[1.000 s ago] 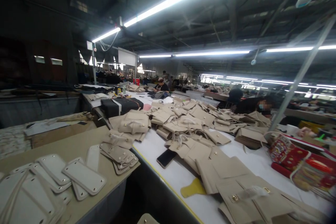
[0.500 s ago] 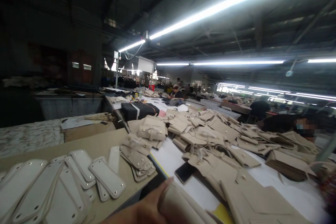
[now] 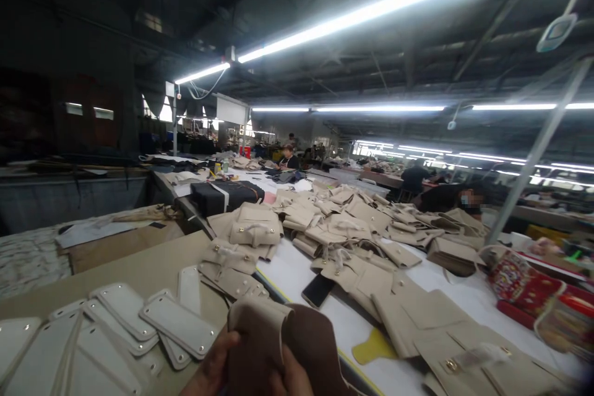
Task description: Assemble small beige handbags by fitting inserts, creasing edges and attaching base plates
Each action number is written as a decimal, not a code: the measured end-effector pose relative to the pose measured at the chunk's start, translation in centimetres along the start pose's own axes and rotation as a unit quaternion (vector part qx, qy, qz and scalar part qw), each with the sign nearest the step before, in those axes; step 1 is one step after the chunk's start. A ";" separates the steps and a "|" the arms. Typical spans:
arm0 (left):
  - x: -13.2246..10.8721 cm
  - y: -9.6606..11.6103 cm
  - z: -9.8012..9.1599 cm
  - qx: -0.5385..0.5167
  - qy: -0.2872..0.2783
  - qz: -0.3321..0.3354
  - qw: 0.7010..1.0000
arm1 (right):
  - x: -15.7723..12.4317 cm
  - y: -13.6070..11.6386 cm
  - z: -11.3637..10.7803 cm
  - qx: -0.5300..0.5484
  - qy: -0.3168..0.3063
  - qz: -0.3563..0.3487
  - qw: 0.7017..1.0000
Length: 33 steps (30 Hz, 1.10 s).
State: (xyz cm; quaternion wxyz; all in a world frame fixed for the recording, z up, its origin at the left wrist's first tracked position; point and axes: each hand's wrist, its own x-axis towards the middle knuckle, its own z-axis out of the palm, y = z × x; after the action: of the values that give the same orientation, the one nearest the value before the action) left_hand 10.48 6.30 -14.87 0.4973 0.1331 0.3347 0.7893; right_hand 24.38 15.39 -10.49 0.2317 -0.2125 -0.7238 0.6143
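Observation:
A beige leather bag piece (image 3: 253, 346) with a dark brown inner face is bent over between my two hands at the bottom middle. My left hand (image 3: 214, 362) grips its left edge, thumb on the brown side. On the other side my right hand (image 3: 293, 376) has its fingers closed on the lower part, partly cut off by the frame. Left of my hands, white strap-shaped panels (image 3: 174, 322) with metal studs lie in overlapping stacks on a tan board (image 3: 162, 260). Just beyond my hands is a small stack of beige flaps (image 3: 232, 281).
Many beige bag pieces (image 3: 343, 229) cover the white table to the right. A black phone (image 3: 318, 289), a yellow piece (image 3: 374, 348) and a black bundle (image 3: 227, 195) lie among them. At right stand a metal post (image 3: 533, 154) and a red patterned bag (image 3: 515, 281). Several people work farther back.
The bag piece has come up and left into fuller view, its brown side now showing. Both hands are now visible on it. The view has turned to the right.

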 end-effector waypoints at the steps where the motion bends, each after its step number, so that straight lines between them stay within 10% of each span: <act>1: -0.4 0.7 -0.2 -0.006 0.018 -0.008 1.000 | 0.6 -0.4 1.0 0.042 -0.009 -0.002 0.999; 6: -2.4 5.5 2.3 0.046 0.047 0.093 0.994 | 1.4 -4.1 2.0 0.192 -0.004 0.028 0.981; 11: -3.1 8.4 8.1 0.245 -0.099 0.102 0.959 | 1.3 -8.4 -3.3 0.107 0.103 0.030 0.988; 17: -2.0 4.7 13.0 0.408 -0.143 0.032 0.901 | -0.3 -5.9 -6.9 0.061 0.164 0.078 0.981; 22: -2.9 0.6 15.2 0.366 -0.161 -0.043 0.916 | -2.9 -2.4 -9.4 0.035 0.111 0.097 0.988; 27: -3.4 -1.5 16.1 0.332 -0.163 -0.069 0.927 | -6.6 -5.9 -13.1 -0.308 0.265 -0.005 0.914; 33: -4.1 -3.1 17.4 0.378 -0.217 -0.043 0.899 | -9.4 -10.0 -12.7 -0.506 0.187 -0.040 0.841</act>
State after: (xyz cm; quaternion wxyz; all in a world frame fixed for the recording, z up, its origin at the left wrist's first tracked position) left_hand 24.01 10.46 -3.51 0.5036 0.4643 0.4970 0.5327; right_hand 39.21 18.32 0.45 0.2478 -0.3817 -0.8847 0.1014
